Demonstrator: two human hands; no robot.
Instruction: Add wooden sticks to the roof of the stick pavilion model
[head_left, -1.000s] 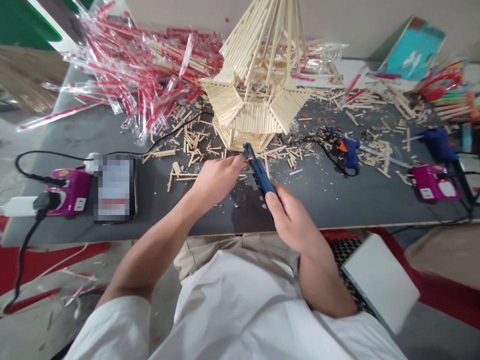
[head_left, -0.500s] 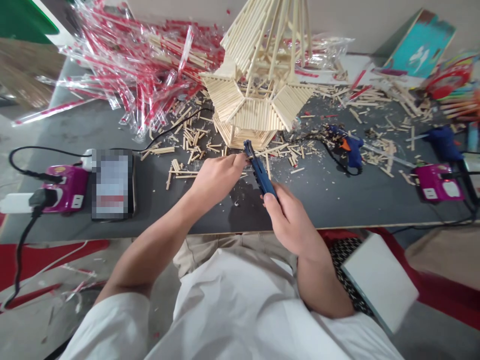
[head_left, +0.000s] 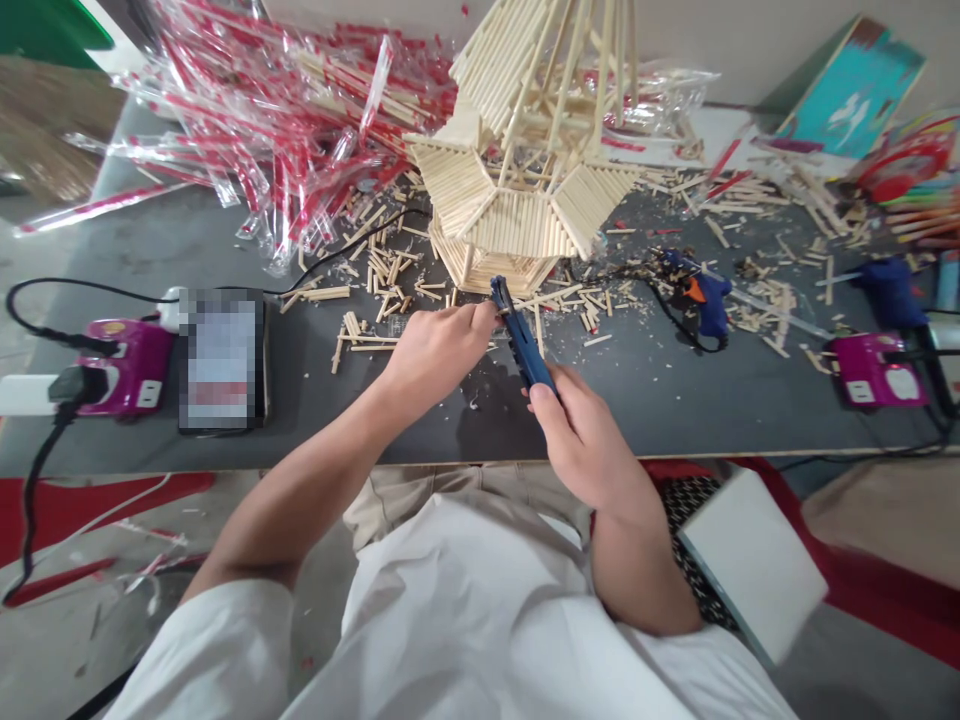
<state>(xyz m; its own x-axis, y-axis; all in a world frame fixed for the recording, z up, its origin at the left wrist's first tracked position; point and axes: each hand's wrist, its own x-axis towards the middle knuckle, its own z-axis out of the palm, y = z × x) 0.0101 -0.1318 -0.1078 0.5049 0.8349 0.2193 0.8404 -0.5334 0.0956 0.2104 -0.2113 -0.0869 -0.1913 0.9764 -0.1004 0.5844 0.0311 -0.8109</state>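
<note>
My right hand [head_left: 581, 435] is closed around the blue handles of a pair of cutters [head_left: 519, 340], whose tip points toward the base of a tall model made of pale wooden sticks [head_left: 517, 200]. My left hand [head_left: 435, 350] is pinched at the cutter's tip, gripping something thin that I cannot make out. Several short cut sticks [head_left: 382, 275] lie scattered on the dark grey table [head_left: 300, 420] just beyond my hands.
A heap of red-and-clear plastic wrappers [head_left: 262, 130] fills the back left. A blurred phone [head_left: 221, 360] and a purple power strip [head_left: 120, 365] sit at the left. A blue glue gun [head_left: 705, 300], another purple strip [head_left: 870, 370] and a white box [head_left: 750, 560] are at the right.
Both hands stay at the cutters with almost no movement; the view has drifted slightly, shifting the scene a little down and left.
</note>
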